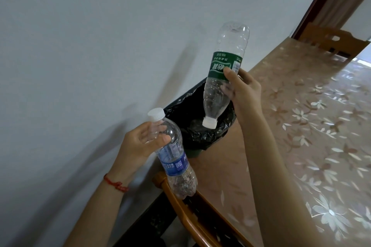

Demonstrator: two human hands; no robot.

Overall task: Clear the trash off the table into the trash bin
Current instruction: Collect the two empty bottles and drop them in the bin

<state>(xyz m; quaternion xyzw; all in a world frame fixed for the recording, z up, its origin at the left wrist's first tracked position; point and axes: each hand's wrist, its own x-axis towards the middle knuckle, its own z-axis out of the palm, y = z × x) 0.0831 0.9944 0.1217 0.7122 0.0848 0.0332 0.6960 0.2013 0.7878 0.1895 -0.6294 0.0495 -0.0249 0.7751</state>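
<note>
Head view: right grip (244, 91) curled round green-label bottle (224, 70), held upside down, white cap at 6 o'clock, directly over trash bin (202, 136) lined with black bag. Left grip (140, 142) clasps blue-label bottle (174, 156) near its neck, cap up toward 11 o'clock, at 7 o'clock from bin. Red string bracelet (115, 183) on left wrist. Floral-patterned surface (301, 126) runs at 3 o'clock of bin; wooden chair back (192, 220) below bottle.
</note>
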